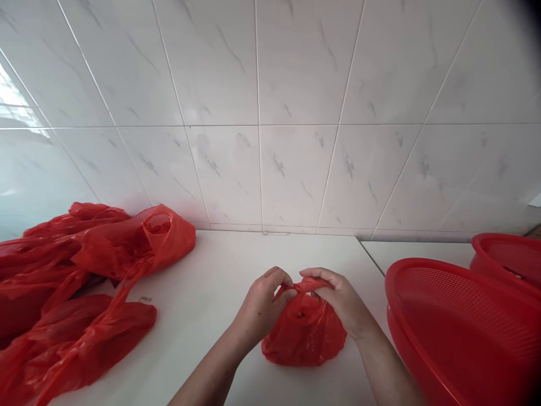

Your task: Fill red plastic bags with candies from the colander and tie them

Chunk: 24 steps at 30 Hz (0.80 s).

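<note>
A filled red plastic bag (306,338) rests on the white tabletop in front of me, its top gathered upward. My left hand (273,296) pinches the gathered top from the left, thumb and fingers closed on the plastic. From the right, my right hand (338,293) grips a twisted strip of the same bag between thumb and fingers. The plastic is stretched between both hands just above the bag's body. What lies inside the bag is hidden by the red film.
A heap of red plastic bags (105,248) covers the table's left side. On the right stand a large red perforated basket (426,332) and a second red basket (502,248) behind it. A tiled wall (296,175) closes off the table's back edge.
</note>
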{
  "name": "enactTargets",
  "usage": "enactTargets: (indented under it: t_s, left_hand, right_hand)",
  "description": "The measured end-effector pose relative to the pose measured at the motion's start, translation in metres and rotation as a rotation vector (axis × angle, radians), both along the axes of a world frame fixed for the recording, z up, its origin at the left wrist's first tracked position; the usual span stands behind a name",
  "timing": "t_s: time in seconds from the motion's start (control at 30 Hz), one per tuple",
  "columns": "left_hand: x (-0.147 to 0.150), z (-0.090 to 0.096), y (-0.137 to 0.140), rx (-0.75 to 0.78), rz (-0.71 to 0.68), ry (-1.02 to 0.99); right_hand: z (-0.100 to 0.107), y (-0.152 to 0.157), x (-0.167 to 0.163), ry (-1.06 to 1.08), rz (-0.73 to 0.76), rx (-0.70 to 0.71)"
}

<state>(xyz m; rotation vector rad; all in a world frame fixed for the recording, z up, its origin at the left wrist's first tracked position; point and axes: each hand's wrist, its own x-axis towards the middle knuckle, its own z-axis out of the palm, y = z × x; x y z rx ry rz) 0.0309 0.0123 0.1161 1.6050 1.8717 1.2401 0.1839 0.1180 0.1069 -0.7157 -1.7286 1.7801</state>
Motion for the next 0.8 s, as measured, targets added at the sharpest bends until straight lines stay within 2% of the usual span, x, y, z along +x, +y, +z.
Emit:
enactTargets:
  t_s: [0.07, 0.1, 0.27, 0.33, 0.47, 0.6, 0.73, 0.77, 0.8]
  left_hand:
    - [-0.004, -0.001, -0.007, 0.049, -0.009, 0.063]
    - [-0.006, -0.001, -0.012, 0.059, -0.018, 0.092]
    - [-0.013, -0.004, -0.05, -0.036, -0.136, 0.256]
    - [-0.014, -0.007, -0.067, -0.106, -0.183, 0.283]
    - [-0.024, -0.011, -0.088, -0.183, -0.243, 0.124]
    - [-0.029, -0.004, -0.084, -0.02, -0.189, -0.105]
    - [-0.005, -0.003, -0.057, 0.051, -0.067, -0.073]
    - [0.002, -0.006, -0.048, 0.032, -0.076, -0.024]
    - [0.008, -0.01, -0.039, -0.01, -0.12, 0.042]
  right_hand:
    - [-0.003, 0.006, 0.003, 0.126, 0.072, -0.071]
    - [-0.008, 0.011, 0.004, 0.143, 0.047, -0.067]
    - [-0.051, 0.048, -0.001, -0.24, -0.464, 0.304]
    - [-0.072, 0.061, -0.003, -0.308, -0.538, 0.35]
    - [-0.097, 0.075, -0.002, -0.315, -0.497, 0.342]
    - [-0.104, 0.082, 0.009, -0.289, -0.5, 0.269]
    - [-0.119, 0.096, 0.024, -0.316, -0.484, 0.21]
    - [-0.125, 0.102, 0.026, -0.362, -0.461, 0.232]
    - [-0.133, 0.108, 0.027, -0.42, -0.439, 0.312]
